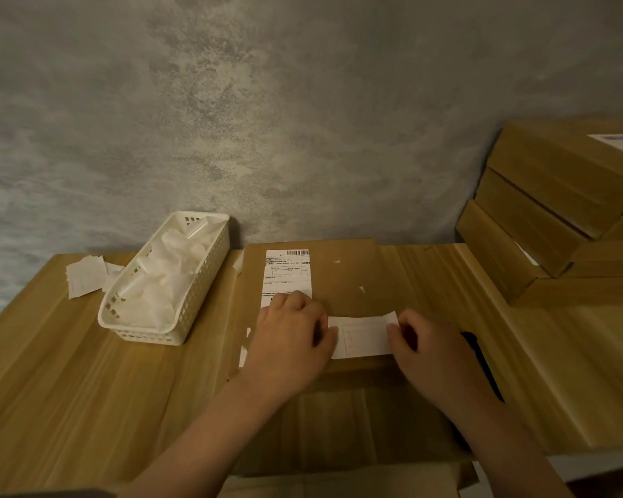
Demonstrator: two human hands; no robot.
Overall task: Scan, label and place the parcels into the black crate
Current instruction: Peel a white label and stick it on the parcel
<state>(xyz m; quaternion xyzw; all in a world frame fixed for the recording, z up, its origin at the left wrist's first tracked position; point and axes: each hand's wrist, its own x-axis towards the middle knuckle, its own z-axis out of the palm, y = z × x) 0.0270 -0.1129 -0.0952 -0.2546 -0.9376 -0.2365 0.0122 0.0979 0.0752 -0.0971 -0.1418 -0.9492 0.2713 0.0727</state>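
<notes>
From the head view, a flat cardboard parcel (346, 278) lies on the wooden desk (69, 372), its far edge against the grey wall (267, 102). A printed shipping label (286, 273) with a barcode is stuck on its top, left of centre. Both hands work on a second, smaller white label (362, 336) that lies across the near part of the parcel's top.

The left hand (292, 332) rests palm down over the lower end of the printed label, its fingers laid fairly flat and pressing the left end of the small label onto the cardboard. The right hand (428, 350) holds the label's right end, which curls up a little; its grip is a pinch of thumb and bent fingers on that edge.

A dark, narrow object (481, 361) lies on the desk just right of the right wrist; what it is cannot be told.

Left of the parcel stands a white slotted basket (195, 300) filled with crumpled white backing paper, and a few loose white slips (85, 276) lie beside it. At the right edge, more brown boxes (554, 210) are stacked in stepped layers; the top one bears a label.

The black crate is not in sight.
</notes>
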